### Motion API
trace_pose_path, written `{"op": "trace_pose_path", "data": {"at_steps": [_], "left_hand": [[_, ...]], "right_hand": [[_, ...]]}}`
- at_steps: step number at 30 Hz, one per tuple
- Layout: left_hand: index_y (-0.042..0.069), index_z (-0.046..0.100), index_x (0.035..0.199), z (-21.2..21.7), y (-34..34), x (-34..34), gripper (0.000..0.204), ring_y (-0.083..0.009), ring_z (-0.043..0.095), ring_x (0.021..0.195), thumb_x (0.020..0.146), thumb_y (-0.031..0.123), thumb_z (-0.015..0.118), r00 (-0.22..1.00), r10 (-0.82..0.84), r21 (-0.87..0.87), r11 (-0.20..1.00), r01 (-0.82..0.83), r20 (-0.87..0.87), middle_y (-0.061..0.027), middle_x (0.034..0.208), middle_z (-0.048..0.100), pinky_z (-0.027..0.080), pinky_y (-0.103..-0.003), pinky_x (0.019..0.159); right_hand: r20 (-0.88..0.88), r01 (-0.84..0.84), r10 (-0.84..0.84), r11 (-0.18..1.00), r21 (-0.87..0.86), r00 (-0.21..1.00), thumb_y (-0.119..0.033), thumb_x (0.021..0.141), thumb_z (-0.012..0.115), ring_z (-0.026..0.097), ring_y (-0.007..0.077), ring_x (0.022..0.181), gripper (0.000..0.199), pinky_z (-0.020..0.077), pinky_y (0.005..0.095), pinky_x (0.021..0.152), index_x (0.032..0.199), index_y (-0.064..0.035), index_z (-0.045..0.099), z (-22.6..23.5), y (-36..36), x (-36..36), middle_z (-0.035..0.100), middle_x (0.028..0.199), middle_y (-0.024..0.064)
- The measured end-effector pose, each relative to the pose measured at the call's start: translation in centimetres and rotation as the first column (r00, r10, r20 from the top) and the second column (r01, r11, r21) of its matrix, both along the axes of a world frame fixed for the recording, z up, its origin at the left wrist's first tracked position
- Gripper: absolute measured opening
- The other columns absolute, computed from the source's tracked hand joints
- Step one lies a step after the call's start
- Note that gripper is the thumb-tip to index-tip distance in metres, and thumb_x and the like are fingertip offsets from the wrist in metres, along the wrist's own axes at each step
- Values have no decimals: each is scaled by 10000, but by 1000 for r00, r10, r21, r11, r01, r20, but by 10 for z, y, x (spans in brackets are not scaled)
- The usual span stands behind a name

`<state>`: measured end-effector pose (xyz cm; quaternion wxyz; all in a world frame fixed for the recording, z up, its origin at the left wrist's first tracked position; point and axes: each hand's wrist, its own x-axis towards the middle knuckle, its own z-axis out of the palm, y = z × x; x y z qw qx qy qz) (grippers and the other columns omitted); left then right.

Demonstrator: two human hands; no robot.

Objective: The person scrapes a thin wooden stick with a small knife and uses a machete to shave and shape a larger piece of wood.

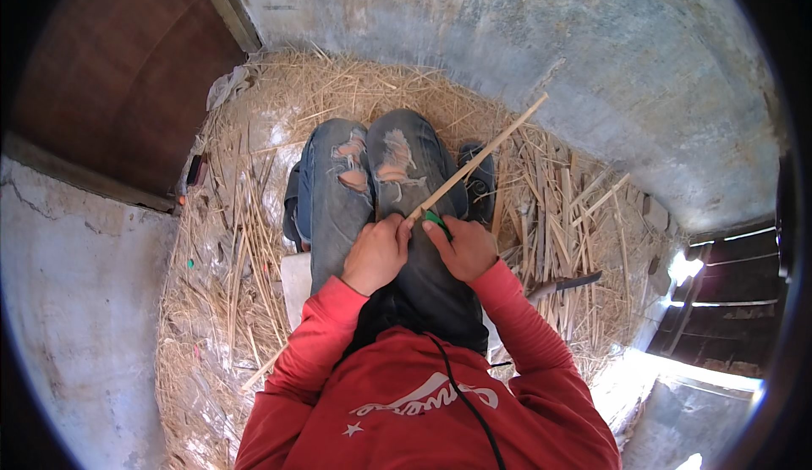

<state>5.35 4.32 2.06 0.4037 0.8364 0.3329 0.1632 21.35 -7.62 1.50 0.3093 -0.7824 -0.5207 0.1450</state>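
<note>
Close against the chest, just below the red sleeves, both hands are working over the lap of torn blue jeans. The left hand is curling its grip shut around the near end of a long bamboo strip, fingers folded over it just above the knee. Touching that same end from the other side, the right hand is closing its grip on a small green-handled tool, pressing it against the strip right beside the left thumb; the blade itself is hidden, so its exact edge cannot be told. Beyond the two grips the strip is slanting up and away to the right, its far tip hanging free over the concrete wall.

With the tool sitting so near the left thumb, a slip along the strip could nick the fingers, and the unsupported far end may flex and throw the cut off line.

Further right of the right grip, a dark-handled knife is lying on split bamboo lengths. Out past the knees, straw is covering the floor, with black shoes resting on it.
</note>
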Motion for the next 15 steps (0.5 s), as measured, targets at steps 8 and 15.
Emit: {"op": "trace_pose_path", "data": {"at_steps": [8,15], "left_hand": [[-12,644,940,13,2,-5,257,-462,672,804,1053,200,553,999,-13,-63,998,11,-41,-232,790,682,516,-493,686],[-3,630,950,17,-2,-26,234,-481,649,771,1051,195,557,994,-15,39,999,19,-106,-241,759,655,498,-516,649]], "right_hand": [[74,79,-76,996,-36,994,-551,972,616,663,453,644,528,522,548,588,768,-66,648,-9,6,-9,644,649,224],[133,75,-77,997,22,988,-542,953,648,655,444,619,504,516,544,579,762,-75,642,-3,5,-21,636,629,212]]}}
